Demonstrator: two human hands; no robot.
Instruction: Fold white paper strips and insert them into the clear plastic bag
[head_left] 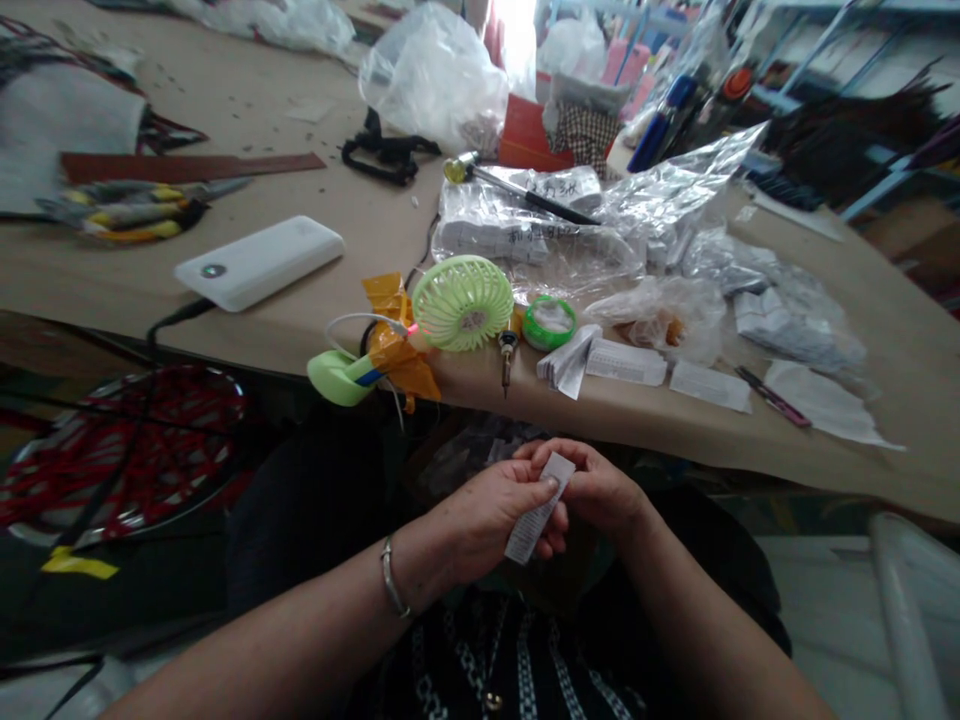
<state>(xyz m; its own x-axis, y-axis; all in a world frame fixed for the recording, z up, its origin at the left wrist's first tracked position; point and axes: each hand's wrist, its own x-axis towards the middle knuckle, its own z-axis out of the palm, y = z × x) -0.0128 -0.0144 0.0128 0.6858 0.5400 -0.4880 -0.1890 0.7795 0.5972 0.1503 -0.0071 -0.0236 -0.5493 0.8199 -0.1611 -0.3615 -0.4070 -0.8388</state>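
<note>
Landmark: green fan (463,303) at table edge (637,420). Left hand (491,510) closed on a printed paper strip (538,510), thumb on its face; strip tilted, below and right of the fan, nearer the wearer than the table edge. Right hand (600,487) beside the strip's upper end, fingers curled; whether it grips the strip, cannot tell. Just right of the fan: slim pointed tool (507,362), tip past the edge, then round green container (550,323). Farther right: folded paper slips (626,362). Left of the fan: white power bank (260,262). Behind it: clear plastic bags (540,245).
</note>
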